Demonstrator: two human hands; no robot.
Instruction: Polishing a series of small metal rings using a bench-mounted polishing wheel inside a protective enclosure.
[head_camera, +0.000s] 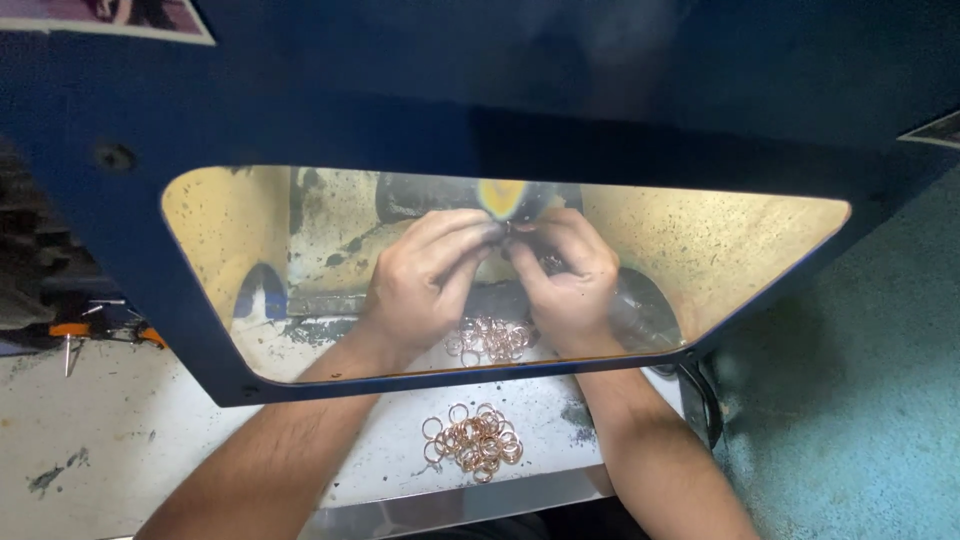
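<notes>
- The person's left hand (420, 275) and right hand (565, 275) are both behind a see-through yellow window (230, 230) in a dark blue guard (480, 90).
- The two hands are close together, and their fingertips (490, 232) meet near the top middle of the window.
- Both hands are pinching one tiny thing between them at a bright glowing spot (497, 195). It is too small and too hidden to tell what it is.
- The left hand's fingers are curled in tight, and the thumb presses against them.
- The right hand's fingers are curled in too, closed around the same little thing.
- A small heap of copper-coloured rings (492, 338) lies on the bench just under the hands, seen through the window.
- A second heap of rings (473, 440) lies nearer the person, in front of the guard, between the two forearms.
- The rings rest on a scuffed white bench top (120, 440) with dark marks on it.
- An orange tool with thin metal points (75, 330) sits on the far left, well apart from the hands.
- A black cable (706, 400) curves down by the right arm.
- The floor (860, 400) on the right is blue-green.
</notes>
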